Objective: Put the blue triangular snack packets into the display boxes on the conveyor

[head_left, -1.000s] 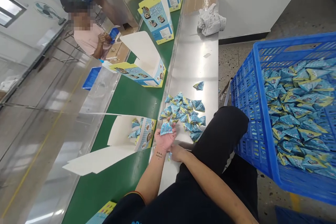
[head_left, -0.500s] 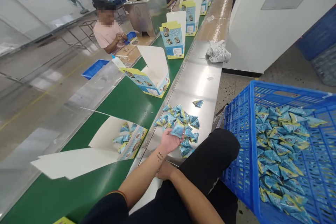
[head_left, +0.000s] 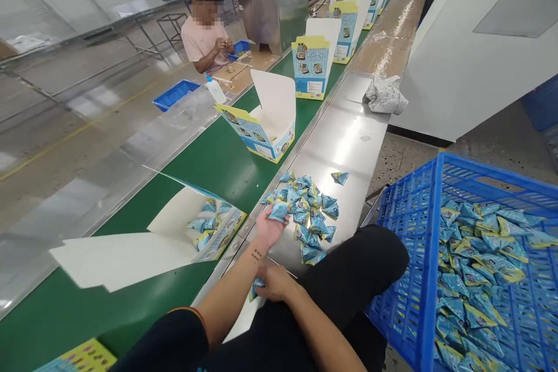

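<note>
My left hand is palm up over the metal bench, its fingers curled around a blue and yellow pyramid-shaped snack packet. Close to my left forearm, my right hand grips another packet, partly hidden behind its fingers. A loose pile of packets spreads just beyond my left hand, and a single packet lies apart to its right. To the left, an open printed carton lies tilted on the green belt with several packets inside.
A blue crate full of packets stands at my right, beside my knee. Further up the green belt stand an open carton and several more cartons. A striped cloth lies on the bench. A person works across the belt.
The view has shifted, so the belt and crate sit differently. My left hand has moved left with its packet, off the middle of the pile. A packet now shows in my right hand.
</note>
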Motion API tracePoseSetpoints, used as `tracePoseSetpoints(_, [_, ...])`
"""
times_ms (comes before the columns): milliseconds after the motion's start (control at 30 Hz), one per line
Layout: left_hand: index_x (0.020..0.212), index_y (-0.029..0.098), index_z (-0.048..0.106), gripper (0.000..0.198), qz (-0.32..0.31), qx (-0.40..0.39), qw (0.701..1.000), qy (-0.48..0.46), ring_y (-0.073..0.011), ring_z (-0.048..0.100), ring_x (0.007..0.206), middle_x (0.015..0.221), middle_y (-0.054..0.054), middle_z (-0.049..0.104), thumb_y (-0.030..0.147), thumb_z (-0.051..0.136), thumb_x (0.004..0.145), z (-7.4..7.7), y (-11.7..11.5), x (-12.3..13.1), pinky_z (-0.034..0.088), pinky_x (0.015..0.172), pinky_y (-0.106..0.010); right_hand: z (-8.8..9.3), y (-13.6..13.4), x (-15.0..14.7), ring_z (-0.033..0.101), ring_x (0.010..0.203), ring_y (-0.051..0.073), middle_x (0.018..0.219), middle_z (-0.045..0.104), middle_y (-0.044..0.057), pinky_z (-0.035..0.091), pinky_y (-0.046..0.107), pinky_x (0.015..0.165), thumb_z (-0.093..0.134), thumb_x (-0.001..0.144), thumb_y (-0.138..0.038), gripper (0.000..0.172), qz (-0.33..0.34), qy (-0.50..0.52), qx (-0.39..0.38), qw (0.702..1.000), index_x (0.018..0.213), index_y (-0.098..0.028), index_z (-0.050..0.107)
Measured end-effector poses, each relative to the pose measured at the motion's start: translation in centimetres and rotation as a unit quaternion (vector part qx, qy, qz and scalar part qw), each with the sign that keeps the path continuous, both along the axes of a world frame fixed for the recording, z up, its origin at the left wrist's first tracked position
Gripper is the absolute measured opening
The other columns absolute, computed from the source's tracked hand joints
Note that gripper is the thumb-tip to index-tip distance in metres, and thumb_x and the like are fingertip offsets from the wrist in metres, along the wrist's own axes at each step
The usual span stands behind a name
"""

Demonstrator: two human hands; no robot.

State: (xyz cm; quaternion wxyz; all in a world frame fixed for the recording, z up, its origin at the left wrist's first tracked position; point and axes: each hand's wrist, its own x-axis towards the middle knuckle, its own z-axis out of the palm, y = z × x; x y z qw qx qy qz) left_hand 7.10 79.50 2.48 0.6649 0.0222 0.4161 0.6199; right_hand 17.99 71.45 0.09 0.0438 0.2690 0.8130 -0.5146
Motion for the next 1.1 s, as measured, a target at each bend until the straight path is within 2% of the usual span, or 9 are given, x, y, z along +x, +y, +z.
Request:
tracePoseSetpoints(100, [0.111,0.022,0.058,0.037,0.073,0.014,0.995,0.071,-0.0179,0.064,0.065,0.085,-0.005,0.070,0.029,0.064,0.075,0.8,-0.1,-3.4,0.050,0.061,-0.030,0.1,2.1,1.6,0.062,0.119,0.027,0.126,0.066,0.010,0.049,0.037,0.105,0.056,0.081,-0.021,0.037,-0.264,0.001,0.007,0.964,0.116,-0.022,0.069])
tracePoseSetpoints(167, [0.113,0.023,0.057,0.037,0.075,0.004,0.991,0.110,-0.0168,0.063,0.061,0.082,-0.003,0.068,0.030,0.065,0.078,1.1,-0.3,-5.2,0.049,0.058,-0.029,-0.4,3.4,2.3,0.063,0.115,0.026,0.123,0.065,0.013,0.051,0.038,0.102,0.051,0.082,-0.026,0.036,-0.464,0.034,-0.037,0.885,0.115,-0.019,0.064])
tracePoseSetpoints(267, [0.107,0.021,0.057,0.029,0.011,-0.036,0.992,0.122,-0.0167,0.063,0.057,0.078,-0.002,0.068,0.032,0.068,0.082,0.9,-0.6,-6.0,0.046,0.053,-0.027,-1.6,4.4,2.5,0.063,0.111,0.029,0.126,0.063,0.017,0.057,0.035,0.077,0.050,0.081,-0.043,0.044,-0.612,0.095,-0.158,0.769,0.117,-0.019,0.056])
tracePoseSetpoints(467, [0.096,0.015,0.063,0.023,-0.076,-0.067,0.993,0.060,-0.0169,0.067,0.062,0.079,-0.007,0.070,0.036,0.066,0.091,0.7,4.2,-2.5,0.051,0.055,-0.026,-3.2,3.6,1.3,0.062,0.116,0.031,0.125,0.066,0.017,0.054,0.039,0.087,0.054,0.070,-0.055,0.052,-0.630,0.135,-0.151,0.749,0.108,-0.021,0.058])
tracePoseSetpoints(600, [0.107,0.015,0.066,0.032,-0.048,-0.021,0.997,0.049,-0.0199,0.072,0.080,0.088,-0.010,0.073,0.043,0.054,0.100,4.8,11.7,-2.0,0.058,0.066,-0.029,-3.5,3.3,1.2,0.061,0.118,0.033,0.119,0.070,0.014,0.049,0.042,0.097,0.060,0.070,-0.056,0.050,-0.654,0.152,-0.121,0.731,0.104,-0.020,0.066])
tracePoseSetpoints(767, [0.132,0.023,0.058,0.050,0.061,0.168,0.980,0.084,-0.0235,0.061,0.133,0.148,-0.012,0.060,0.060,0.041,0.103,10.2,17.2,-3.5,0.057,0.103,-0.039,-3.3,3.5,1.0,0.064,0.106,0.030,0.111,0.071,0.012,0.049,0.042,0.096,0.065,0.066,-0.053,0.045,-0.652,0.184,-0.140,0.722,0.098,-0.021,0.069])
tracePoseSetpoints(867, [0.148,0.029,0.045,0.060,0.060,0.200,0.955,0.211,-0.0263,0.057,0.140,0.161,-0.011,0.047,0.058,0.057,0.097,8.5,14.2,-3.2,0.053,0.110,-0.044,-2.8,3.7,0.6,0.064,0.103,0.029,0.111,0.070,0.012,0.051,0.040,0.091,0.067,0.065,-0.053,0.047,-0.664,0.201,-0.158,0.703,0.099,-0.021,0.069])
tracePoseSetpoints(967, [0.142,0.028,0.053,0.071,0.002,0.126,0.929,0.349,-0.0305,0.068,0.123,0.144,-0.014,0.063,0.058,0.076,0.082,3.6,7.6,-2.1,0.056,0.103,-0.049,-2.3,3.9,0.5,0.063,0.098,0.027,0.115,0.067,0.012,0.051,0.033,0.069,0.070,0.063,-0.057,0.053,-0.700,0.233,-0.215,0.640,0.102,-0.021,0.066])
tracePoseSetpoints(1100, [0.112,0.029,0.074,0.053,-0.286,0.122,0.857,0.410,-0.0328,0.071,0.115,0.117,-0.009,0.077,0.042,0.092,0.064,-0.7,-0.3,-0.7,0.057,0.103,-0.052,-1.8,3.9,0.7,0.060,0.085,0.022,0.100,0.064,0.006,0.051,0.030,0.062,0.074,0.061,-0.057,0.056,-0.724,0.283,-0.285,0.560,0.104,-0.022,0.062])
